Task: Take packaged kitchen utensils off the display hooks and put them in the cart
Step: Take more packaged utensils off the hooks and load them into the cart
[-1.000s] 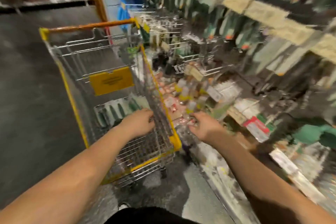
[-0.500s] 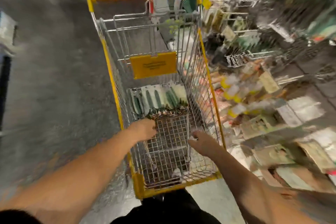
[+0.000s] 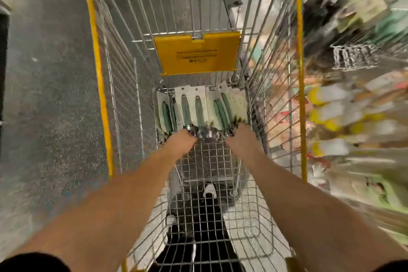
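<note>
Both your hands have dropped deeper into the cart: left hand and right hand meet the packaged utensils, probably squaring the pile; can't tell how the fingers sit.

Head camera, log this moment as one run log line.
stage: placing in cart | left hand: on utensil packs | right hand: on packs | packs: row on cart floor, below yellow sign | grip: unclear

Evenly lit; edges stretched, right side motion-blurred.
</note>
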`<action>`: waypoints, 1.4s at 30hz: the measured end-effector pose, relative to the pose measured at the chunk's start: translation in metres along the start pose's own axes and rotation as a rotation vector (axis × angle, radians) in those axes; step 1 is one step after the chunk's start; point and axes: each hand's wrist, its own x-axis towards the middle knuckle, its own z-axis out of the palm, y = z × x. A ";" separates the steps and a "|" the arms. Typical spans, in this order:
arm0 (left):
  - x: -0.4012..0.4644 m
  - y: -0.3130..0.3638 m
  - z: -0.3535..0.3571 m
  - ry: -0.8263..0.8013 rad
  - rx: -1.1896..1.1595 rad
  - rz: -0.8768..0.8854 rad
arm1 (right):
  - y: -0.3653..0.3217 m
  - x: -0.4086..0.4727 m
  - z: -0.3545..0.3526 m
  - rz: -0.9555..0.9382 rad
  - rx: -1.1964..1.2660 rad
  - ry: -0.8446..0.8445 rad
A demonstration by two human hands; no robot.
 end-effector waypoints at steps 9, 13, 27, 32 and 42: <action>0.103 0.010 0.022 0.111 -0.024 -0.067 | -0.015 0.103 0.036 0.032 -0.058 0.136; 0.139 0.012 0.026 0.181 -0.064 -0.174 | -0.018 0.131 0.047 0.065 -0.084 0.145; 0.165 0.019 0.053 0.387 0.071 -0.182 | -0.009 0.153 0.065 -0.015 0.098 0.263; 0.160 0.022 0.063 0.384 0.182 -0.098 | -0.008 0.150 0.069 0.005 0.214 0.191; 0.149 0.022 0.068 0.368 0.117 -0.090 | 0.002 0.146 0.062 0.069 0.320 0.082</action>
